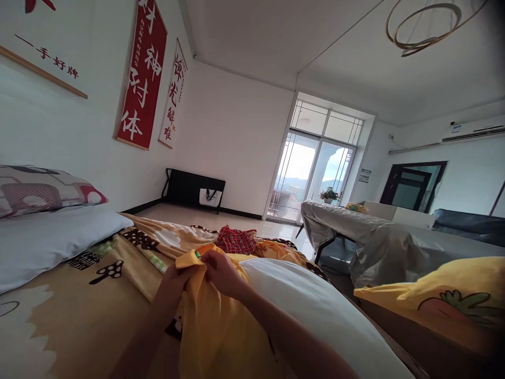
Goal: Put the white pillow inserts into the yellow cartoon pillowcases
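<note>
Both of my hands pinch the edge of a yellow pillowcase (221,331), which hangs down toward me in loose folds. My left hand (179,279) is closed on the folded edge from the left. Just to its right, my right hand (223,271) grips the same edge, its fingertips partly hidden by the cloth. A small green patch shows on the fabric near the fingers. Right beside the pillowcase lies a plump white pillow (303,295), partly under my right forearm. Beyond the hands, a red checked cloth (235,240) rests on the patterned blanket (130,284).
A white pillow (59,242) and a patterned pillow (47,192) are stacked at left. At right sits a yellow pillow with a carrot print (445,300). Behind it stands a table under a plastic cover (379,237). A black folded frame (193,189) leans against the far wall.
</note>
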Action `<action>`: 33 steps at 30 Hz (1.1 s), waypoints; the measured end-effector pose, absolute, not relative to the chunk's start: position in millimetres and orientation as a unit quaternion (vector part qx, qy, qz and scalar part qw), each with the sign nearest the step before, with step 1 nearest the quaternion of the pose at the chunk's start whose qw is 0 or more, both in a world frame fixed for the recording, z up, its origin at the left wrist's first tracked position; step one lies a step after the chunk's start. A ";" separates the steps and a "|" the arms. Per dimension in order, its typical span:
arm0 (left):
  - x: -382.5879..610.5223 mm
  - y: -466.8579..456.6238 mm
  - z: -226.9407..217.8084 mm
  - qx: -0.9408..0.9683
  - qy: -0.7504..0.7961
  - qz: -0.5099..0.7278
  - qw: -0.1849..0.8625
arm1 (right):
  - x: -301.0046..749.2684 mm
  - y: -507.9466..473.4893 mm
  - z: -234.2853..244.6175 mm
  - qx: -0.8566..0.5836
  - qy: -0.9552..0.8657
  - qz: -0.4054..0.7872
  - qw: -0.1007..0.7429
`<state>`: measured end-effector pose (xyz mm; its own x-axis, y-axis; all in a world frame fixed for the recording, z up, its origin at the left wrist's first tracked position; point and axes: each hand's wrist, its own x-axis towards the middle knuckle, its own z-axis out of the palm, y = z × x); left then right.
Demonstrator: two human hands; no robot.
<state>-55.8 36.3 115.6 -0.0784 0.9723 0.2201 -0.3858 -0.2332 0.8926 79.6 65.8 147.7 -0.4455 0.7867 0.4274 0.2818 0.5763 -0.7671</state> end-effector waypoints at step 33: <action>-43.8 47.8 114.7 0.419 0.200 0.671 0.578 | 90.6 65.7 173.4 -0.360 -0.819 0.253 0.367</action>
